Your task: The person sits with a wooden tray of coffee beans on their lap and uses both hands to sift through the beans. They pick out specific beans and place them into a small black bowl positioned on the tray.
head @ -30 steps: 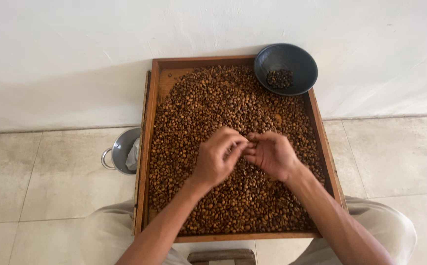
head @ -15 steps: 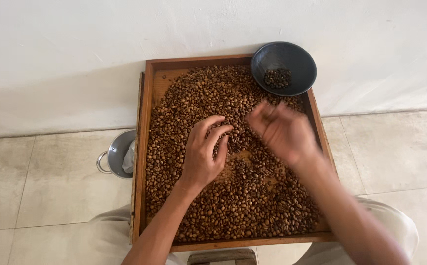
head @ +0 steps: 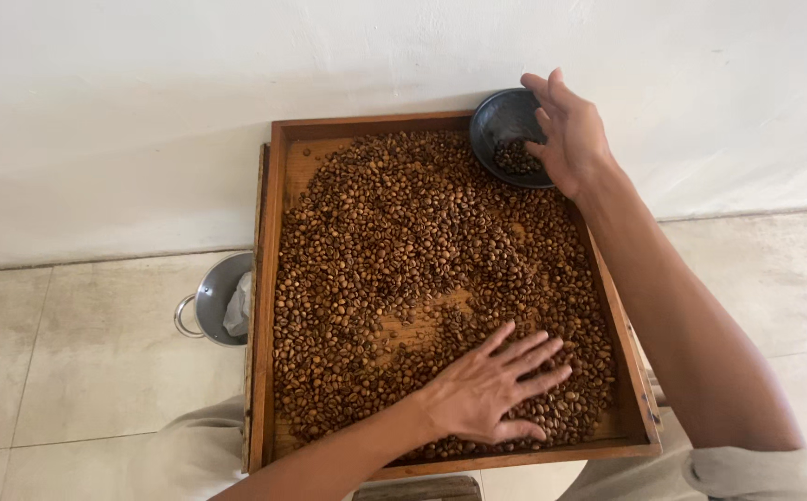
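The left hand (head: 491,390) is lying flat with fingers spread on the brown beans (head: 403,250) in the wooden tray (head: 266,306). The right hand (head: 566,130) is hanging open over the dark bowl (head: 496,125) at the tray's far corner.

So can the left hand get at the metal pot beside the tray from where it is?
Probably yes. The left hand lies flat on the beans near the tray's front, and the pot sits on the floor just past the tray's left rim. Only that low rim lies between them.
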